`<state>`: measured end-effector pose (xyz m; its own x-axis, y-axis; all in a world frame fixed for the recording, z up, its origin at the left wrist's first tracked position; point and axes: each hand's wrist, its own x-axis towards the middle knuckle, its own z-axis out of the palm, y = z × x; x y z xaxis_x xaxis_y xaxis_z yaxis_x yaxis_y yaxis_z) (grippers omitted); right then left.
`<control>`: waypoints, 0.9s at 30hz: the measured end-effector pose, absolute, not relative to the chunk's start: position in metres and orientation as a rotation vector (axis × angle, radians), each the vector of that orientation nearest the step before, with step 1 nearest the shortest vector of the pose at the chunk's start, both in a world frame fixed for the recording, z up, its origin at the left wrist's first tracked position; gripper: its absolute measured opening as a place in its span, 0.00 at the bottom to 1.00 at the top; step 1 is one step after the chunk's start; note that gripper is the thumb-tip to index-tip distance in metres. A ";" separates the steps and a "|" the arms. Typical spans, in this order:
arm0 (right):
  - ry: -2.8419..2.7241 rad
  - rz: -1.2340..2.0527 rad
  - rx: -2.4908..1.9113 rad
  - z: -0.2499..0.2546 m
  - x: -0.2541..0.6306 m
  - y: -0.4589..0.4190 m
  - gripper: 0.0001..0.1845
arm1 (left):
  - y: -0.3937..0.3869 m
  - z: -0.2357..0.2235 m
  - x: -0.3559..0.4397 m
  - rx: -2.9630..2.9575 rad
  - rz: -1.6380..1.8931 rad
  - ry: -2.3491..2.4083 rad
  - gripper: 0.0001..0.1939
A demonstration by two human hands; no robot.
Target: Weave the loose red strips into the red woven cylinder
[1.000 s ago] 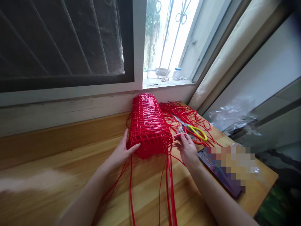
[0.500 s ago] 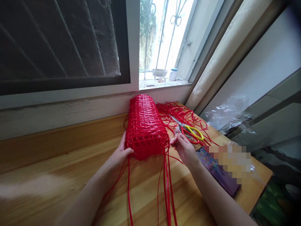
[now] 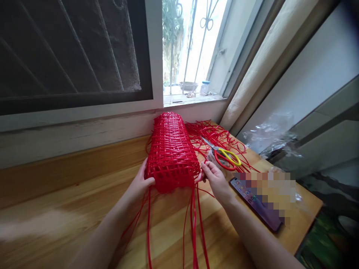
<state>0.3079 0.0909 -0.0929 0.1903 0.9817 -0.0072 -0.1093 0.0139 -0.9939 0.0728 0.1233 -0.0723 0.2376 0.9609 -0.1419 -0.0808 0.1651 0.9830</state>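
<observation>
The person is weaving a red plastic basket [image 3: 171, 151] that is lying on its side on the wooden table [image 3: 70, 194], below the window. The left hand [image 3: 140, 183] is curling around its near corner, holding it steady. The right hand [image 3: 214, 179] is pinching a loose red strip [image 3: 193, 220] at its other corner. Next, that strip likely needs threading through the open, see-through weave. Scissors [image 3: 224, 155] are lying just right of the basket.

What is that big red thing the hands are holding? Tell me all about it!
It is a red woven basket, made of shiny plastic-looking strips crossed into an open grid with small holes. It lies on its side on the wooden table, reaching toward the window wall. Loose red strips trail from its near end. The left hand presses its left side, and the right hand touches its right edge.
</observation>
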 end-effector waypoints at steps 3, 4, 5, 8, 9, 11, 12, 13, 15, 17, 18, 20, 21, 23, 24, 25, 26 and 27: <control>-0.975 1.083 -1.203 -0.093 0.303 0.090 0.18 | 0.128 -0.072 0.064 1.128 0.965 1.061 0.47; -0.957 1.083 -1.200 -0.094 0.300 0.090 0.18 | 0.130 -0.072 0.059 1.138 0.952 1.068 0.45; -0.935 1.098 -1.193 -0.094 0.297 0.089 0.18 | 0.132 -0.072 0.054 1.154 0.932 1.075 0.43; -0.882 1.189 -1.153 -0.094 0.284 0.089 0.18 | 0.141 -0.073 0.033 1.201 0.862 1.110 0.38; -0.880 1.216 -1.137 -0.093 0.280 0.089 0.18 | 0.145 -0.074 0.025 1.198 0.854 1.146 0.37; -0.896 1.246 -1.110 -0.089 0.274 0.091 0.18 | 0.152 -0.074 0.013 1.184 0.875 1.241 0.37; -0.912 1.255 -1.102 -0.086 0.272 0.092 0.18 | 0.154 -0.073 0.008 1.188 0.914 1.293 0.37; -0.935 1.267 -1.098 -0.082 0.270 0.093 0.17 | 0.154 -0.070 0.005 1.208 0.978 1.336 0.35; -0.979 1.288 -1.106 -0.075 0.267 0.097 0.18 | 0.148 -0.061 0.007 1.293 1.182 1.383 0.28; -1.008 1.293 -1.132 -0.068 0.265 0.100 0.20 | 0.134 -0.048 0.019 1.420 1.408 1.369 0.19; -1.017 1.290 -1.148 -0.066 0.264 0.101 0.21 | 0.124 -0.041 0.028 1.480 1.467 1.394 0.15; -1.039 1.290 -1.177 -0.061 0.263 0.101 0.22 | 0.102 -0.031 0.050 1.696 1.363 1.419 0.07; -1.056 1.308 -1.185 -0.060 0.263 0.100 0.22 | 0.092 -0.029 0.060 1.815 1.253 1.368 0.05; -1.090 1.372 -1.193 -0.057 0.264 0.097 0.22 | 0.076 -0.030 0.079 1.960 1.006 1.265 0.08; -1.100 1.407 -1.194 -0.055 0.265 0.095 0.22 | 0.071 -0.033 0.086 2.001 0.928 1.264 0.09; -1.106 1.438 -1.197 -0.054 0.265 0.094 0.22 | 0.067 -0.038 0.091 2.033 0.863 1.271 0.10; -1.109 1.463 -1.200 -0.053 0.266 0.092 0.21 | 0.066 -0.042 0.095 2.060 0.835 1.295 0.10; -1.111 1.483 -1.203 -0.053 0.266 0.092 0.21 | 0.065 -0.047 0.098 2.083 0.821 1.324 0.10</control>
<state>0.2659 0.0916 -0.0528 -0.1225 0.9760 -0.1798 -0.1021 -0.1926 -0.9760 0.0980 0.0648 -0.0466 0.3335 0.9196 0.2076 0.5946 -0.3760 0.7107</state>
